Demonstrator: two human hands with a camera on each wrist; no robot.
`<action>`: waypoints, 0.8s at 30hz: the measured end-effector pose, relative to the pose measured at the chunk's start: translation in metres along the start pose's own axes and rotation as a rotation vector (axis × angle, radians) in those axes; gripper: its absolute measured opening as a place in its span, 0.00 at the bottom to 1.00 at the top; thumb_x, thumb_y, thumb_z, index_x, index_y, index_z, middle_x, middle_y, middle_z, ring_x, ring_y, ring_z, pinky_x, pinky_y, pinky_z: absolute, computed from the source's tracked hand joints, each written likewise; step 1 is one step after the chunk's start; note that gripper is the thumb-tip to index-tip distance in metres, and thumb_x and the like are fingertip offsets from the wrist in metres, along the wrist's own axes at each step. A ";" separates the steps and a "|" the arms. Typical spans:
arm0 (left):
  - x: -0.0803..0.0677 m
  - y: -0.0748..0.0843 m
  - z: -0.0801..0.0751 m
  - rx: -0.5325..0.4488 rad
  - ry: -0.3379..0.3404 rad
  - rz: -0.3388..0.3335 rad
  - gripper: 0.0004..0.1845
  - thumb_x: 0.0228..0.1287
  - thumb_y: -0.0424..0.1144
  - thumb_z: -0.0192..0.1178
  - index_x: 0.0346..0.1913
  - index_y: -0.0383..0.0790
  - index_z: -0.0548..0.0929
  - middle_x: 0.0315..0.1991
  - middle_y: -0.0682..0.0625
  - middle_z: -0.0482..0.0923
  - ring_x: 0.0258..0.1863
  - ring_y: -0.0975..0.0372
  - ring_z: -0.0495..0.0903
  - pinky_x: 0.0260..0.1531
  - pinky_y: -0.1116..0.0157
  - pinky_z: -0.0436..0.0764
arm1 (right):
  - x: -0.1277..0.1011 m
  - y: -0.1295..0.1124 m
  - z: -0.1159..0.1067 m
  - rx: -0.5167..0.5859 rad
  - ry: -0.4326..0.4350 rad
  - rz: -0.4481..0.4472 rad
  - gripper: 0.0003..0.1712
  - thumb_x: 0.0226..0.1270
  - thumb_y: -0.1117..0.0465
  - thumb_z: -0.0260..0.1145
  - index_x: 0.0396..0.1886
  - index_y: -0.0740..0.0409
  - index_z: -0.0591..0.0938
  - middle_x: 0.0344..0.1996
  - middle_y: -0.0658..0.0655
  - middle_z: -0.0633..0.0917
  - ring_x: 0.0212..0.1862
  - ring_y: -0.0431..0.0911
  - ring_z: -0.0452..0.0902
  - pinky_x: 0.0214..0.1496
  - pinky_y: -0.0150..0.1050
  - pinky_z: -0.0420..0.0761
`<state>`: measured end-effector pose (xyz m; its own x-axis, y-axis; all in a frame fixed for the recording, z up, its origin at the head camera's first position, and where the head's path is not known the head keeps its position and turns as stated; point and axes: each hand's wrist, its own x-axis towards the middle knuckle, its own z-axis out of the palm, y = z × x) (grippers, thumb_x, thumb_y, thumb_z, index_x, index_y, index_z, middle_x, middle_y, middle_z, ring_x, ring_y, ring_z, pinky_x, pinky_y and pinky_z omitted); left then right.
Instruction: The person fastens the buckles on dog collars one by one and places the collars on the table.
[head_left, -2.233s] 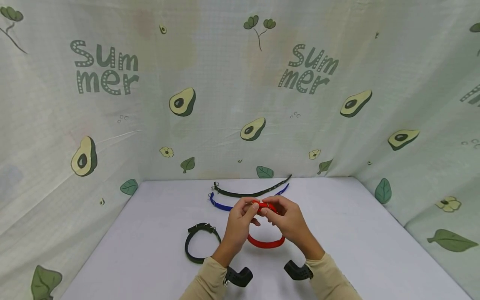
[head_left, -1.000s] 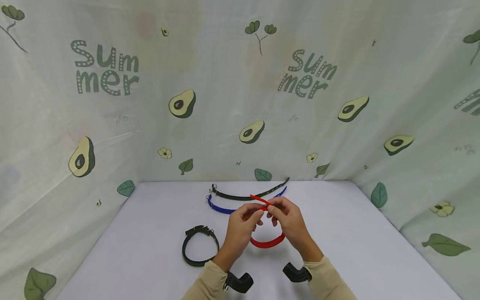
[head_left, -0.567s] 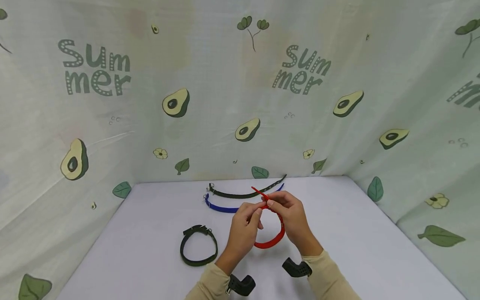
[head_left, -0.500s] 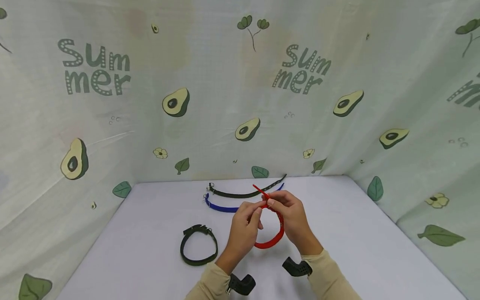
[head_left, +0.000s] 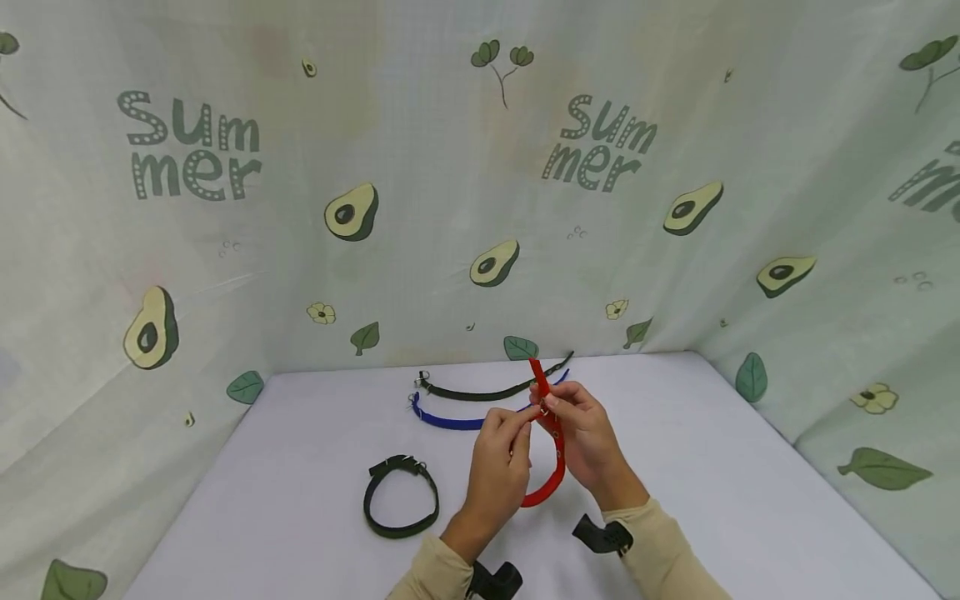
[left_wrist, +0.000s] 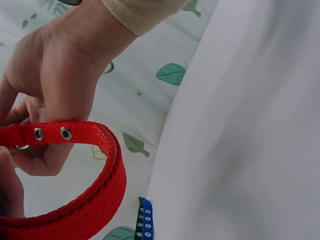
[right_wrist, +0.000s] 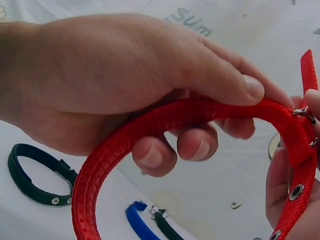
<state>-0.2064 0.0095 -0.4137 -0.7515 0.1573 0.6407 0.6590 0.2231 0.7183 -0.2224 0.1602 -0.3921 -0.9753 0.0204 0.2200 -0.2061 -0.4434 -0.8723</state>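
Note:
Near the table's middle, both hands hold a red collar [head_left: 545, 493] bent into a loop. My left hand [head_left: 497, 467] grips its buckle side, thumb on the padded strap [right_wrist: 165, 116] with curled fingers beneath. At the metal buckle [right_wrist: 302, 114], my right hand [head_left: 592, 437] pinches the strap between thumb and fingers. The pointed free end [right_wrist: 307, 65] stands up beyond the buckle. Metal eyelets [left_wrist: 66, 133] show along the strap in front of the right hand in the left wrist view. The right fingers are partly cut off in the right wrist view.
A buckled dark collar [head_left: 401, 531] lies as a ring to the left on the white table [head_left: 285, 500]. Behind the hands lie a blue collar [head_left: 446, 422] and a dark green collar [head_left: 472, 396], both stretched out. A printed cloth [head_left: 420, 292] hangs behind the table.
The red free end, first hidden in the fingers, came out pointing up-left and now stands upright above the right hand. Both hands have shifted slightly right, and the collar has turned with them.

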 end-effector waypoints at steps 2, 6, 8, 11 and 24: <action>-0.001 0.001 0.001 0.004 -0.002 0.013 0.15 0.75 0.31 0.56 0.59 0.41 0.84 0.40 0.51 0.71 0.26 0.69 0.71 0.24 0.71 0.79 | -0.001 0.000 0.000 0.028 -0.007 0.007 0.06 0.74 0.66 0.61 0.39 0.50 0.82 0.47 0.53 0.87 0.54 0.50 0.80 0.58 0.45 0.77; -0.002 0.001 0.000 0.022 0.004 0.025 0.15 0.75 0.32 0.55 0.59 0.42 0.84 0.40 0.51 0.71 0.28 0.67 0.71 0.25 0.71 0.79 | -0.002 0.001 -0.001 0.059 -0.032 0.022 0.08 0.74 0.66 0.61 0.40 0.48 0.83 0.47 0.53 0.87 0.54 0.49 0.80 0.57 0.44 0.77; -0.003 0.002 0.000 0.038 0.012 0.027 0.15 0.75 0.32 0.56 0.59 0.42 0.84 0.40 0.51 0.71 0.30 0.67 0.70 0.26 0.72 0.78 | -0.002 0.000 -0.003 0.060 -0.045 0.032 0.09 0.74 0.66 0.60 0.41 0.47 0.85 0.47 0.52 0.87 0.54 0.49 0.80 0.57 0.44 0.77; -0.004 0.002 0.002 0.070 0.025 0.032 0.15 0.74 0.32 0.57 0.59 0.42 0.84 0.40 0.52 0.72 0.31 0.66 0.70 0.26 0.72 0.78 | -0.002 0.000 -0.003 0.056 -0.055 0.027 0.11 0.75 0.66 0.60 0.41 0.47 0.85 0.47 0.53 0.88 0.54 0.49 0.81 0.58 0.45 0.77; 0.007 0.011 -0.011 0.198 0.035 0.112 0.11 0.73 0.31 0.58 0.53 0.39 0.86 0.40 0.50 0.72 0.29 0.67 0.70 0.26 0.73 0.77 | -0.001 -0.003 -0.005 -0.095 -0.207 -0.099 0.12 0.75 0.66 0.60 0.50 0.56 0.87 0.47 0.54 0.87 0.50 0.49 0.82 0.54 0.39 0.81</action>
<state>-0.2046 0.0022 -0.3985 -0.6705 0.1588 0.7247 0.7168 0.3909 0.5774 -0.2209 0.1662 -0.3925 -0.9146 -0.1290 0.3832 -0.3163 -0.3623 -0.8768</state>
